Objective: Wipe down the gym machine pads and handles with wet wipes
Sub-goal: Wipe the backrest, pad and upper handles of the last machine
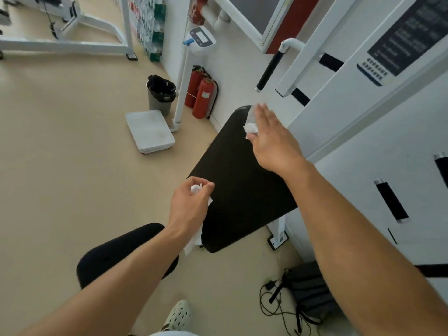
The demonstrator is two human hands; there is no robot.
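Wipes: two. One wet wipe lies under your right hand, fingers straight and together, pressing it on the far end of the black pad; keep the palm flat, stroke overlapping. Your left hand pinches the second wipe. Beyond: two fire extinguishers.

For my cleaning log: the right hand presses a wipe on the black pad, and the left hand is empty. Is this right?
Not quite. The head view shows the left hand is not empty: it grips a second wipe. The right hand does press a wipe on the black pad.
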